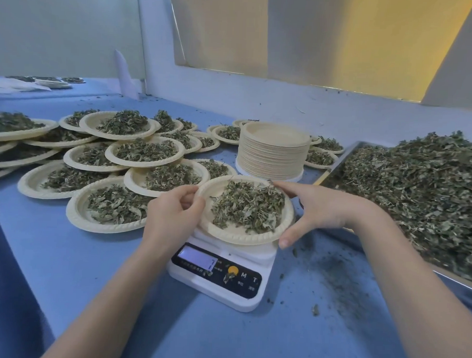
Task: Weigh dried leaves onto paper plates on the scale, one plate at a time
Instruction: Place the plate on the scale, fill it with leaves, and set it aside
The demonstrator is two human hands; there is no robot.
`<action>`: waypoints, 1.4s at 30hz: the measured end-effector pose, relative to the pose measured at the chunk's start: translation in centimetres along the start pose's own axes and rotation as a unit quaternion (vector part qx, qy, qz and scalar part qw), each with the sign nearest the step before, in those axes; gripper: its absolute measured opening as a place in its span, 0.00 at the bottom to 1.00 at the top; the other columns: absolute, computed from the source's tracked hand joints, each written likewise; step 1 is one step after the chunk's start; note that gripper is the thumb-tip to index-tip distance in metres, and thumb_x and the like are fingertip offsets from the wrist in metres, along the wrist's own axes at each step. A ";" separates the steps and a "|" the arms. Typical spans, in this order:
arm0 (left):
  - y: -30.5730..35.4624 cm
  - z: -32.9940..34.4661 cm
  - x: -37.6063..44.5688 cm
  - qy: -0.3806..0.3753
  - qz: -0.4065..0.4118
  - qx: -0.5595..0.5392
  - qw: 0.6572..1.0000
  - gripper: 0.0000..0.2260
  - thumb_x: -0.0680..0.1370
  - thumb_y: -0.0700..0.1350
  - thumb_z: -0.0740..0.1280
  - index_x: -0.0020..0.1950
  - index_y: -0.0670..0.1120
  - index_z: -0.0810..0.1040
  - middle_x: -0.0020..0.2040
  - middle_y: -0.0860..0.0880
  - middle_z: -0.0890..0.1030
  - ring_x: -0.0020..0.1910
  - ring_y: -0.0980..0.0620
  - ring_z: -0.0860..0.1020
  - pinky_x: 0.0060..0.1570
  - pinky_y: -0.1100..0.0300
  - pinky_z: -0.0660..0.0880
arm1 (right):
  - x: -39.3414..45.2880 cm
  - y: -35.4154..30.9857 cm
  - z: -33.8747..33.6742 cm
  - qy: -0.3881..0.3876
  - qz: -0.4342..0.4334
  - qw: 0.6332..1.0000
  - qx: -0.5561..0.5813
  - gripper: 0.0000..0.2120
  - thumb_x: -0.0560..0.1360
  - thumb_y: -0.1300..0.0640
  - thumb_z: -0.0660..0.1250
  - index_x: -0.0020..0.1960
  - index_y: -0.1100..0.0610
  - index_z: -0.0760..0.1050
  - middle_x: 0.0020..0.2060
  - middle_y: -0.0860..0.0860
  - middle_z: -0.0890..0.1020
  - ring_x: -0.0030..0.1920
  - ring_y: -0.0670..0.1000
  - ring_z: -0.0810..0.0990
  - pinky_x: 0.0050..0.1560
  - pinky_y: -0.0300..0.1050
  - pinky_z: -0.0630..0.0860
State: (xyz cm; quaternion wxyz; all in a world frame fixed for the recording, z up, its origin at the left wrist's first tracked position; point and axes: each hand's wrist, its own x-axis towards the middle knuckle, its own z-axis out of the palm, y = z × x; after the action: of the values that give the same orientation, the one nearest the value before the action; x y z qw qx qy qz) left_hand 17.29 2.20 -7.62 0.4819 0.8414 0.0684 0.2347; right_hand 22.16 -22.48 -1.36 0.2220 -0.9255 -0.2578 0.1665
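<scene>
At nine o'clock of the scale [220, 270], the left hand [171, 216] pinches the near-left rim of the paper plate [214, 224] between thumb and curled fingers; the plate, heaped with dried leaves [248, 206], sits on the scale's platform, perhaps just lifted at that edge. At three o'clock the right hand [317, 209] is spread, its forefinger stretched along the far rim and its thumb touching the near-right rim. The step appears to be lifting the weighed plate off. To do it well, I judge both hands should raise it level and slowly, since the leaves lie loose and heaped toward the right side and a tilt would spill them. The display is too blurred to read, so the weight cannot be confirmed. Going left to right across the blue surface [64, 252]: filled plates [130, 152] overlap in stacked layers from nine to eleven o'clock, a tall stack of empty plates [271, 153] stands at twelve, and a metal tray [335, 167] piled with leaves fills two to three o'clock. Crumbs dust the surface near four o'clock. Behind runs a pale wall with a covered window [317, 33].
</scene>
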 end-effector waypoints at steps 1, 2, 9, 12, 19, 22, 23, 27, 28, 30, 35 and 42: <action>0.2 -0.2 0.2 0.007 0.004 0.001 1.000 0.11 0.76 0.46 0.65 0.58 0.50 0.81 0.39 0.61 0.80 0.39 0.67 0.76 0.38 0.72 0.68 | -0.1 -0.1 -0.1 0.014 -0.016 1.000 0.012 0.52 0.50 0.36 0.79 0.69 0.30 0.57 0.58 0.17 0.63 0.59 0.24 0.64 0.57 0.20 0.59; 0.4 -0.6 0.4 0.014 0.004 -0.001 1.000 0.12 0.76 0.46 0.65 0.58 0.50 0.81 0.39 0.61 0.80 0.38 0.68 0.76 0.39 0.71 0.70 | -0.2 -0.4 -0.3 0.029 -0.022 0.999 0.024 0.46 0.49 0.36 0.80 0.61 0.24 0.60 0.52 0.14 0.66 0.52 0.19 0.65 0.51 0.17 0.62; 1.8 -5.4 2.6 0.055 0.007 0.006 0.998 0.08 0.76 0.45 0.65 0.52 0.51 0.83 0.31 0.61 0.78 0.28 0.67 0.74 0.28 0.74 0.67 | 2.4 -4.5 -2.2 0.047 -0.058 0.997 0.010 0.59 0.51 0.37 0.79 0.75 0.43 0.55 0.66 0.31 0.63 0.64 0.37 0.67 0.64 0.36 0.63; 2.2 -9.4 3.8 0.096 -0.005 0.012 0.995 0.07 0.76 0.45 0.65 0.48 0.56 0.81 0.33 0.61 0.80 0.34 0.65 0.76 0.32 0.71 0.68 | 5.1 -8.6 -3.5 0.036 -0.094 0.995 -0.020 0.54 0.51 0.38 0.79 0.72 0.37 0.57 0.60 0.26 0.64 0.63 0.36 0.67 0.60 0.28 0.64; 0.8 -21.3 8.4 0.174 -0.051 0.029 0.983 0.07 0.73 0.44 0.65 0.45 0.51 0.84 0.39 0.49 0.84 0.42 0.51 0.80 0.47 0.54 0.77 | 13.8 -20.6 -4.5 -0.007 -0.183 0.982 -0.053 0.51 0.49 0.33 0.76 0.69 0.38 0.62 0.55 0.25 0.70 0.61 0.37 0.72 0.62 0.40 0.68; -0.4 -26.3 10.7 0.207 -0.065 0.055 0.975 0.07 0.73 0.42 0.65 0.40 0.49 0.82 0.38 0.45 0.83 0.36 0.50 0.78 0.46 0.52 0.77 | 17.6 -25.8 -4.3 -0.017 -0.219 0.975 -0.033 0.42 0.50 0.37 0.78 0.61 0.35 0.67 0.51 0.25 0.75 0.56 0.32 0.74 0.62 0.38 0.69; -0.8 -27.9 11.5 0.210 -0.075 0.052 0.974 0.07 0.74 0.41 0.65 0.42 0.49 0.83 0.39 0.45 0.84 0.36 0.50 0.78 0.45 0.52 0.77 | 19.0 -27.4 -4.2 -0.018 -0.228 0.973 -0.028 0.40 0.51 0.38 0.79 0.61 0.38 0.69 0.53 0.29 0.77 0.57 0.35 0.76 0.64 0.40 0.69; -3.3 -33.6 14.5 0.231 -0.097 0.070 0.966 0.09 0.74 0.37 0.65 0.38 0.47 0.81 0.34 0.46 0.82 0.30 0.55 0.80 0.38 0.59 0.78 | 24.6 -33.2 -3.2 0.018 -0.245 0.969 -0.025 0.43 0.59 0.43 0.79 0.70 0.54 0.69 0.62 0.46 0.78 0.62 0.47 0.76 0.65 0.44 0.68; -4.1 -34.8 15.2 0.240 -0.104 0.076 0.962 0.10 0.75 0.37 0.65 0.36 0.47 0.80 0.34 0.45 0.82 0.33 0.51 0.81 0.41 0.56 0.78 | 25.9 -34.5 -2.7 0.035 -0.244 0.969 -0.027 0.44 0.60 0.45 0.79 0.71 0.58 0.68 0.63 0.49 0.77 0.61 0.48 0.76 0.64 0.44 0.69; -5.8 -37.0 16.8 0.260 -0.121 0.092 0.954 0.10 0.75 0.37 0.65 0.34 0.44 0.78 0.35 0.42 0.82 0.39 0.43 0.81 0.42 0.51 0.78 | 28.7 -36.9 -1.5 0.050 -0.246 0.968 -0.025 0.41 0.62 0.47 0.79 0.70 0.61 0.69 0.59 0.51 0.80 0.58 0.49 0.78 0.60 0.43 0.71; -10.8 -42.4 20.0 0.311 -0.177 0.085 0.930 0.11 0.75 0.37 0.67 0.32 0.43 0.76 0.32 0.44 0.79 0.32 0.48 0.80 0.42 0.53 0.77 | 35.1 -43.2 2.8 0.037 -0.247 0.968 -0.014 0.33 0.67 0.55 0.78 0.67 0.63 0.71 0.55 0.55 0.82 0.43 0.51 0.84 0.50 0.42 0.77; -18.7 -48.3 21.8 0.359 -0.256 0.066 0.895 0.05 0.73 0.34 0.66 0.46 0.32 0.78 0.31 0.41 0.78 0.32 0.46 0.78 0.53 0.45 0.78 | 42.9 -52.2 10.5 -0.028 -0.237 0.965 -0.106 0.16 0.77 0.67 0.58 0.63 0.69 0.72 0.52 0.64 0.81 0.48 0.58 0.81 0.55 0.54 0.79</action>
State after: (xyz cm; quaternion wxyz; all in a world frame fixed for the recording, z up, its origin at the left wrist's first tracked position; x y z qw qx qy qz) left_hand 16.28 57.11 4.29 0.4113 0.6830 0.4656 0.3842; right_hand 31.50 44.62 7.39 0.1479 -0.8512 -0.4921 0.1071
